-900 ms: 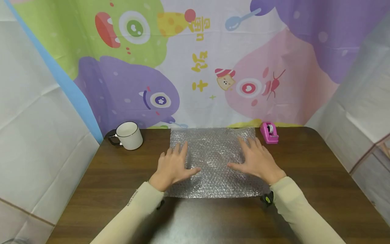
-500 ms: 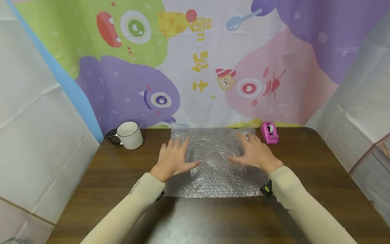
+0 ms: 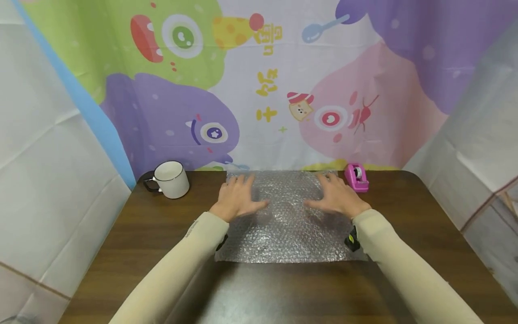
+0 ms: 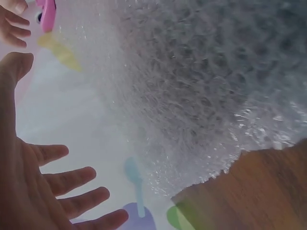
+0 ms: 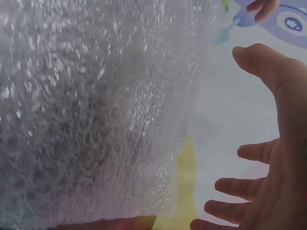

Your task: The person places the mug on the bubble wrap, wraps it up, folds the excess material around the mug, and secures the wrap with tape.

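Observation:
A clear sheet of bubble wrap [image 3: 283, 238] lies flat on the dark wooden table [image 3: 259, 292], its far edge at the back of the tabletop. Over its left part is my left hand [image 3: 238, 198], fingers spread and thumb pointing inward. Opposite it, my right hand [image 3: 337, 195] spreads over the right part in a mirrored pose. Both wrist views show the fingers apart from the bubble wrap, with nothing between them: the left hand [image 4: 33, 182] at lower left, the right hand [image 5: 268, 158] at the right edge.
A white mug [image 3: 171, 180] with a black rim and handle stands at the back left. At the back right is a pink tape dispenser [image 3: 357, 177]. A cartoon-printed curtain [image 3: 267, 90] hangs right behind the table, with pale sheets [image 3: 48, 157] at the sides.
Both hands have moved forward over the bubble wrap, toward its far edge, the left one also slightly to the right. The bubble wrap, mug and tape dispenser stay in place.

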A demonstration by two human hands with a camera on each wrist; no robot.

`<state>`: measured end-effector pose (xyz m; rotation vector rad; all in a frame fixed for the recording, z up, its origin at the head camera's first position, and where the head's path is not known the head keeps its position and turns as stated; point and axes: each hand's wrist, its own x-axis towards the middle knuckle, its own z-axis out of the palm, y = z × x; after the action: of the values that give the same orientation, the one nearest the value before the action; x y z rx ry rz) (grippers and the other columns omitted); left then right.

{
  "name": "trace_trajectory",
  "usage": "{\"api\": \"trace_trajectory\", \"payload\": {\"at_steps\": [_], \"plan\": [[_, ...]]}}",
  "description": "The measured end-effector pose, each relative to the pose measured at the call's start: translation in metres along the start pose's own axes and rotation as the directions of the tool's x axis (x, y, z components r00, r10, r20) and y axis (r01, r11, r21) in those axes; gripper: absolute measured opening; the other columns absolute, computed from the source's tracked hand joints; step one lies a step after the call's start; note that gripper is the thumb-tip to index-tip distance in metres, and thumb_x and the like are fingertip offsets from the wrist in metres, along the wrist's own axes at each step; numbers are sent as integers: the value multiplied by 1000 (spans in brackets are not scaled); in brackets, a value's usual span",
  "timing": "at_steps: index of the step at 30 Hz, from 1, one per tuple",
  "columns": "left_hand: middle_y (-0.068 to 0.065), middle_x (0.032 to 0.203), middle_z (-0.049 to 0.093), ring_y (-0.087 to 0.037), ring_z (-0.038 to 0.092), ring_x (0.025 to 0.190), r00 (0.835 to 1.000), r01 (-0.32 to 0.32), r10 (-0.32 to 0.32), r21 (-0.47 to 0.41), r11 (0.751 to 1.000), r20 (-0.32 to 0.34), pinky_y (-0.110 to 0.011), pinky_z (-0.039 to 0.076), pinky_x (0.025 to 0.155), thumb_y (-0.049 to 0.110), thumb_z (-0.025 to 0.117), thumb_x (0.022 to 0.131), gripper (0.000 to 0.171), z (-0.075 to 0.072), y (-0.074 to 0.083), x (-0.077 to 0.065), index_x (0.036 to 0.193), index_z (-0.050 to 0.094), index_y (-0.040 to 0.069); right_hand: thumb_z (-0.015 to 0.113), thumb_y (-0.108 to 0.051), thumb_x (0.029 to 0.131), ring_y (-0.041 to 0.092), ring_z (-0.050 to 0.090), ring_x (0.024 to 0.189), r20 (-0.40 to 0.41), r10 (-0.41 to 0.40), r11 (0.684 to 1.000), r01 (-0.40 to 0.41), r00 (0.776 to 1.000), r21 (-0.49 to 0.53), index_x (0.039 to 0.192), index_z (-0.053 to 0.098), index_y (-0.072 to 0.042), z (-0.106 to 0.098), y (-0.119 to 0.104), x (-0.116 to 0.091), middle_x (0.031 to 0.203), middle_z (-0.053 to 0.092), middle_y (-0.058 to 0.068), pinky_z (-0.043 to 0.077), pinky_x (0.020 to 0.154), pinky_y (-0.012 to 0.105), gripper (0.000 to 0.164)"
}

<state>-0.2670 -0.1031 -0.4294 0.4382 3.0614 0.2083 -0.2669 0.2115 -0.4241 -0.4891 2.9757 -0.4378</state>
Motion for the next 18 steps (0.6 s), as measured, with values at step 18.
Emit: {"api": "trace_trajectory", "payload": {"at_steps": [18], "plan": [[-17, 164, 35, -43, 36, 149, 994, 13, -10, -23, 1000, 106, -65, 39, 115, 68, 61, 91, 91, 1, 6, 37, 162, 33, 17, 70, -55, 89, 53, 22, 151, 96, 10, 1000, -12, 995, 24, 160, 27, 0, 1, 14, 35, 163, 24, 33, 34, 113, 73, 99]]}}
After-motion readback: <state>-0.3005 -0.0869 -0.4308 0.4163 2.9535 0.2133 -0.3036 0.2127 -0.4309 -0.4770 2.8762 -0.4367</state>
